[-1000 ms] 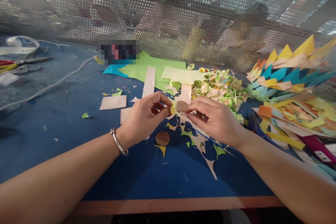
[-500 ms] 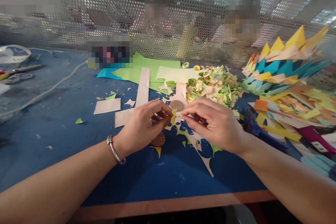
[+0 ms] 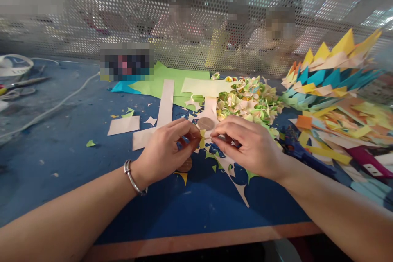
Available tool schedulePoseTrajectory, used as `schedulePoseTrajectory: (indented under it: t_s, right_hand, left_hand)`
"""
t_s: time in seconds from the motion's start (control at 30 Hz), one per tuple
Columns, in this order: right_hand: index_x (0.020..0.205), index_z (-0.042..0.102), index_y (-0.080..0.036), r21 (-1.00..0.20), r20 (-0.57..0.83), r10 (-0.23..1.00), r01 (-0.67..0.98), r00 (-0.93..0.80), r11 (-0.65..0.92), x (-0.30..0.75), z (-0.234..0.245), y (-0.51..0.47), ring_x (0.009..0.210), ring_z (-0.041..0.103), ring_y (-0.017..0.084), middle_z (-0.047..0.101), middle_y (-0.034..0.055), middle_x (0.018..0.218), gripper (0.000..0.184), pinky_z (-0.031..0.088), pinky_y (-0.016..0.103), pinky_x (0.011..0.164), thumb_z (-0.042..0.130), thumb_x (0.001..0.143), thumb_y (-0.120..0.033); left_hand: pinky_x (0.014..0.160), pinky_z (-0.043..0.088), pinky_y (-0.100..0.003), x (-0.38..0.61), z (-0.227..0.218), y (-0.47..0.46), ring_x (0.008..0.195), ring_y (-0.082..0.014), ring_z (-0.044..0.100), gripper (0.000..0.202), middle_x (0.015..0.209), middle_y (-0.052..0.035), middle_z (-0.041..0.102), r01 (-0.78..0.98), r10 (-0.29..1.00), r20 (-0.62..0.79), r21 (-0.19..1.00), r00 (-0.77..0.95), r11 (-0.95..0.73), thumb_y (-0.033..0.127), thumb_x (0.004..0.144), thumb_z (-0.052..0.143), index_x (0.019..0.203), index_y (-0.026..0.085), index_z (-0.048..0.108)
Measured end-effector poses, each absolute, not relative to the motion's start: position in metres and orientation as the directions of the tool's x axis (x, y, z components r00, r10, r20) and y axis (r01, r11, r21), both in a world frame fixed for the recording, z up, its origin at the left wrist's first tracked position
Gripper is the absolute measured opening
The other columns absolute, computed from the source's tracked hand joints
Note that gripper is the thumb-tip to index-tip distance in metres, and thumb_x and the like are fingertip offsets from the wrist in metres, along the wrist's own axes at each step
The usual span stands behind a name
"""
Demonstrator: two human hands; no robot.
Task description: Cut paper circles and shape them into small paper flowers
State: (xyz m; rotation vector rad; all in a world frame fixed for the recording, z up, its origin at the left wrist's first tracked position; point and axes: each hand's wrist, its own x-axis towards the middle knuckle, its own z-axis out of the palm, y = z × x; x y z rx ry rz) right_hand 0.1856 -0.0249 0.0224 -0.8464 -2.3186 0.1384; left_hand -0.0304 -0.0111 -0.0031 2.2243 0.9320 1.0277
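Observation:
My left hand [image 3: 172,143] pinches a small yellow paper piece [image 3: 202,140] between thumb and fingertips. Just to its right, the thumb and forefinger of my right hand [image 3: 251,144] are pressed together; what lies between them, if anything, is too small to make out. A round brown disc [image 3: 205,123] rests on pale paper behind the fingertips. Another brown disc [image 3: 185,165] lies on the table, partly under my left hand. Green, yellow and pale paper offcuts [image 3: 243,192] are scattered below my hands.
Pale paper strips [image 3: 166,100] and green sheets [image 3: 184,74] lie behind. A heap of small folded paper pieces [image 3: 245,100] sits right of them. Farther right are a blue tool [image 3: 303,157], yellow strips [image 3: 330,154] and stacked pointed paper folds [image 3: 334,63]. A perforated metal screen [image 3: 199,55] stands behind.
Both hands keep nearly the same pinched pose around the yellow paper piece, with the fingertips slightly closer together. The whole view has shifted a little.

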Motion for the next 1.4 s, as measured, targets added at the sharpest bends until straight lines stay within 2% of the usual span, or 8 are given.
schedulePoseTrajectory:
  t_s: [0.13,0.3,0.53,0.77,0.9,1.03,1.27,1.4]
  right_hand:
    - [0.091,0.064,-0.015,-0.311,0.545,0.616,0.545,-0.569,0.779,0.185,0.022,-0.026,0.069,0.058,0.013,0.065,0.0067,0.085,0.007,0.048,0.027,0.061,0.056,0.091,-0.017]
    - [0.087,0.064,-0.016,-0.384,0.514,0.667,0.551,-0.539,0.741,0.183,0.023,-0.027,0.06,0.056,0.01,0.064,0.0026,0.077,0.007,0.047,0.024,0.056,0.057,0.09,-0.017]
    - [0.091,0.065,-0.017,-0.655,0.38,0.826,0.509,-0.417,0.558,0.179,0.02,-0.029,0.057,0.058,0.007,0.067,-0.0001,0.075,0.009,0.047,0.018,0.05,0.062,0.088,-0.024]
    - [0.1,0.063,-0.017,-0.877,0.227,0.893,0.317,-0.388,0.361,0.179,0.019,-0.03,0.065,0.065,0.009,0.067,0.0017,0.082,0.017,0.052,0.018,0.053,0.062,0.089,-0.03]
    - [0.099,0.063,-0.017,-0.897,0.207,0.896,0.29,-0.394,0.335,0.178,0.02,-0.031,0.066,0.065,0.01,0.067,0.0021,0.082,0.019,0.053,0.019,0.054,0.065,0.086,-0.032]
    - [0.092,0.064,-0.017,-0.885,0.218,0.902,0.313,-0.373,0.344,0.173,0.023,-0.032,0.063,0.061,0.009,0.065,0.0001,0.074,0.018,0.051,0.018,0.053,0.07,0.081,-0.029]
    - [0.085,0.063,-0.017,-0.878,0.274,0.897,0.291,-0.346,0.38,0.171,0.019,-0.032,0.055,0.053,0.005,0.062,-0.0017,0.072,0.009,0.044,0.016,0.047,0.068,0.082,-0.024]
    - [0.086,0.063,-0.018,-0.863,0.314,0.891,0.292,-0.327,0.411,0.173,0.015,-0.031,0.054,0.052,0.005,0.062,-0.0024,0.072,0.008,0.044,0.017,0.048,0.067,0.083,-0.024]
  left_hand:
    - [0.064,0.055,-0.025,-0.029,-0.002,-0.013,0.07,-0.0113,0.058,0.012,0.082,-0.0044,0.062,0.41,0.77,0.435,0.665,0.466,-0.624,0.013,0.086,0.052,0.081,0.016,0.062]
    - [0.064,0.055,-0.024,-0.029,-0.001,-0.014,0.069,-0.0107,0.058,0.012,0.081,-0.0037,0.062,0.398,0.761,0.451,0.661,0.466,-0.636,0.012,0.087,0.053,0.082,0.017,0.062]
    - [0.065,0.055,-0.022,-0.029,-0.001,-0.016,0.07,-0.0099,0.059,0.012,0.082,-0.0028,0.062,0.395,0.757,0.486,0.653,0.436,-0.646,0.007,0.084,0.054,0.083,0.016,0.062]
    - [0.063,0.055,-0.021,-0.028,0.001,-0.017,0.07,-0.0095,0.059,0.012,0.082,-0.0035,0.063,0.389,0.748,0.536,0.64,0.391,-0.662,0.006,0.083,0.055,0.079,0.016,0.062]
    - [0.061,0.054,-0.022,-0.026,0.002,-0.018,0.069,-0.0101,0.059,0.012,0.081,-0.0034,0.062,0.381,0.745,0.561,0.64,0.362,-0.667,0.007,0.084,0.056,0.079,0.016,0.061]
    - [0.062,0.054,-0.022,-0.026,0.002,-0.018,0.069,-0.01,0.059,0.012,0.08,-0.0035,0.062,0.385,0.741,0.564,0.633,0.365,-0.672,0.007,0.084,0.056,0.078,0.016,0.061]
    - [0.062,0.054,-0.021,-0.026,0.002,-0.019,0.069,-0.0095,0.059,0.013,0.081,-0.0028,0.062,0.381,0.719,0.574,0.61,0.391,-0.694,0.007,0.085,0.055,0.078,0.017,0.06]
    - [0.063,0.053,-0.021,-0.026,0.003,-0.019,0.068,-0.0088,0.059,0.012,0.081,-0.0029,0.062,0.388,0.72,0.572,0.607,0.394,-0.694,0.006,0.085,0.056,0.078,0.016,0.06]
